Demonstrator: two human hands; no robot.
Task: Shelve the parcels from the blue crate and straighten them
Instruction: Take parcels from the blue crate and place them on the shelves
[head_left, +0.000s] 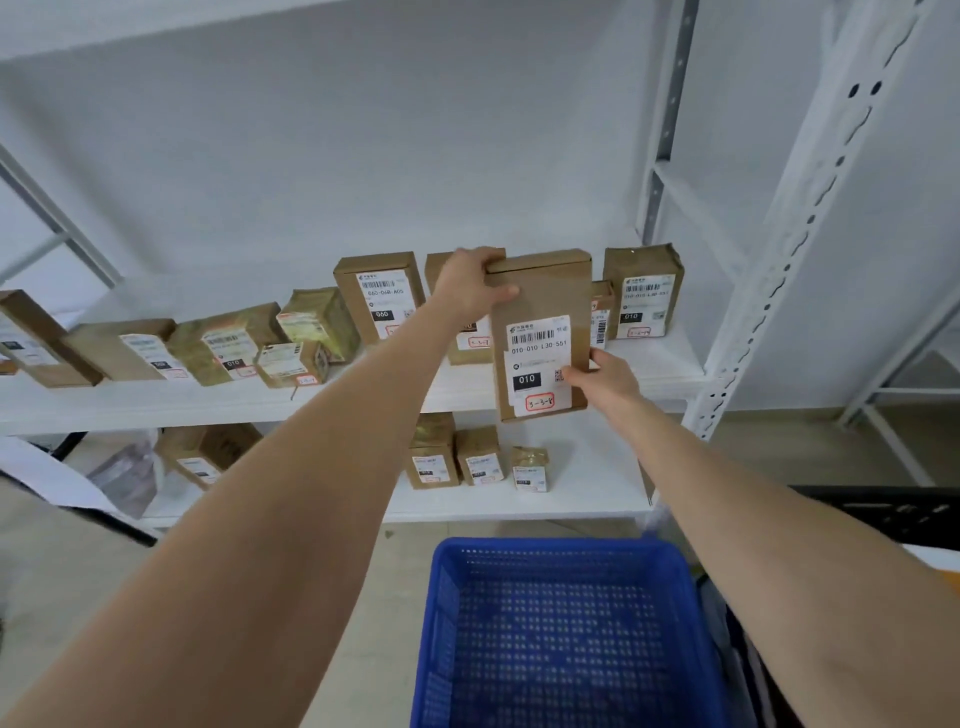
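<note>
Hands raised to a white metal rack (667, 156), a person holds a flat brown cardboard parcel (540, 306) upright in front of the middle shelf (156, 405). The left hand (470, 288) grips the parcel's top left corner, fingers hooked over the upper edge and thumb laid across the front face. The right hand (605, 376) pinches the lower right edge, thumb pressed on the white shipping label (537, 358), which reads 010-010 L30-551 above a black "010" block and a red-ringed handwritten tag.

The parcel's bottom edge hangs past the shelf's front lip as seen from the head camera; whether it touches the shelf cannot be told. It is framed by a standing box marked 060 (379, 296) to the left and a crumpled brown paper packet (643, 291) marked 010 to the right, and it covers most of two more parcels behind it.

Farther left on the same shelf, a row of taped parcels (228, 343) leans at angles, with a small box (291, 364) in front of them. On the lower shelf (587, 483), three small parcels (479, 456) stand side by side, and another box (208, 449) lies tilted to their left.

Nearest the camera, at bottom centre, the blue crate (566, 634), of perforated plastic, stands below and between the forearms. A slotted white upright (810, 218) of the rack rises on the right.
</note>
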